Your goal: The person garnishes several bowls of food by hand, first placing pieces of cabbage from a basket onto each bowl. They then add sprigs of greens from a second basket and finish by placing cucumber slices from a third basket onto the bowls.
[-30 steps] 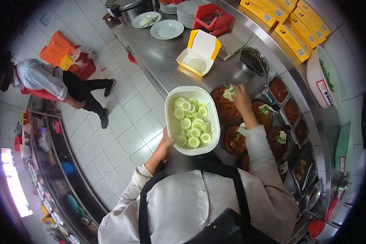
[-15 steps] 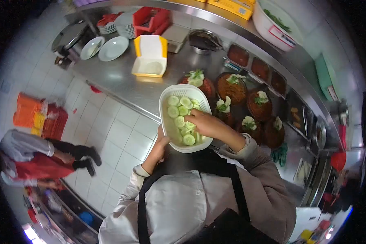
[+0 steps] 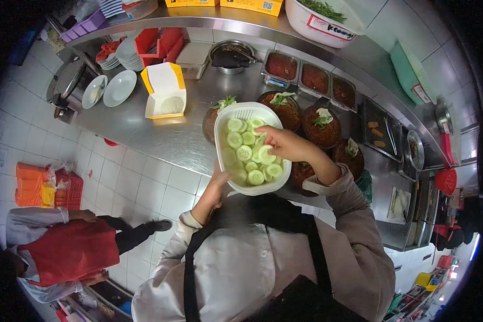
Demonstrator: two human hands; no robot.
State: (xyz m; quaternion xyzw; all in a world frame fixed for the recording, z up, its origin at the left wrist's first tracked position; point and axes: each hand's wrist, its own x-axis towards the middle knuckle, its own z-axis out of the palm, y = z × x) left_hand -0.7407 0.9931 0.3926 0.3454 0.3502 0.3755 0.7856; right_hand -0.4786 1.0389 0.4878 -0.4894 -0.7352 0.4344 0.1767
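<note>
A white plastic basket (image 3: 222,180) filled with pale green cucumber slices (image 3: 245,153) is held up in front of my chest. My left hand (image 3: 216,188) is closed on its lower left side, with part of the fingers hidden beneath. Over the basket's right half, my right hand (image 3: 290,147) has its fingers bent and pinched at a cucumber slice (image 3: 266,154) near the top of the pile. Beyond the basket, dark bowls of reddish-brown food (image 3: 323,131) stand on the steel counter, several topped with green leaves and pale slices.
An open yellow-and-white box (image 3: 166,102) with rice stands on the counter (image 3: 139,137). White plates (image 3: 119,88) are left of it. Metal trays of red sauce (image 3: 282,65) line the back. A shelf above carries a white tub of greens (image 3: 327,24). A person in a red apron (image 3: 72,249) is at left.
My right hand has lifted from deeper among the slices and shifted slightly up and right. The view has turned, so the counter appears further left. The person at left has moved closer.
</note>
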